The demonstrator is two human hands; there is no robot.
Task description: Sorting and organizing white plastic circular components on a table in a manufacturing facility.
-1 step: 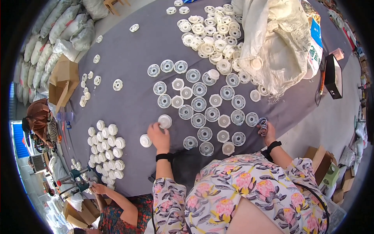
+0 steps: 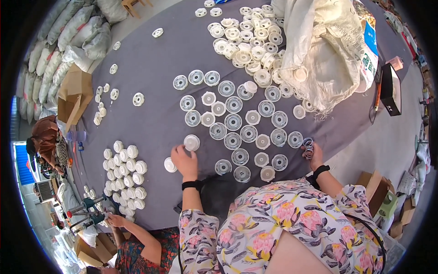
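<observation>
left hand pinches a white cap; right hand, at three o'clock, grips stacked rings, which could slip and scatter over the surface.

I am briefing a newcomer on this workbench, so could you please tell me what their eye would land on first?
First, the spread of round white caps laid out in rows across the grey table. The left hand rests beside one cap, while the right hand holds a small stack of clear rings at the table's right edge. A big white sack slumps top right.
</observation>
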